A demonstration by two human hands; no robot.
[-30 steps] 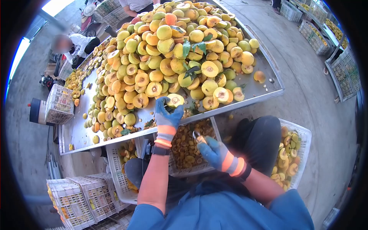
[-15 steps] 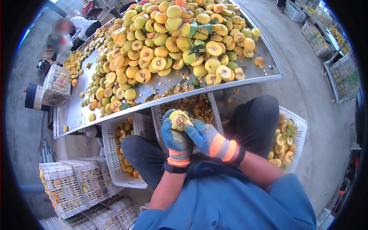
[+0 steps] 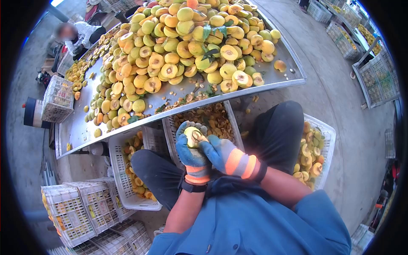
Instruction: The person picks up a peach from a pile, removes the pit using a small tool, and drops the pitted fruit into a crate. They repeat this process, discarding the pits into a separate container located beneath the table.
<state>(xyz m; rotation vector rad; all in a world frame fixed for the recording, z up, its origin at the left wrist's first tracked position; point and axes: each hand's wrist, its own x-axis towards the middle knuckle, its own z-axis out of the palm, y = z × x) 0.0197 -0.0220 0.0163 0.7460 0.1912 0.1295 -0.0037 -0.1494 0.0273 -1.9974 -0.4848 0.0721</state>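
My left hand, in a blue and orange glove, is wrapped round a halved yellow-green fruit, its cut face turned up. My right hand, gloved alike, has its fingers pressed together at the fruit's right edge; whatever they pinch is too small to make out. Both hands are above a white crate of fruit scraps and pits, between my knees. Beyond them, a metal table bears a large heap of halved fruit, with loose pits near its front edge.
Crates of fruit halves stand beside my left leg and right leg. Stacked crates are at the lower left. Another person sits past the table's far left. More crates line the right side.
The view has shifted slightly, so the table and crates appear further left. My hands still hold the fruit half, which has tilted a little, and my right fingers have shifted at its edge.
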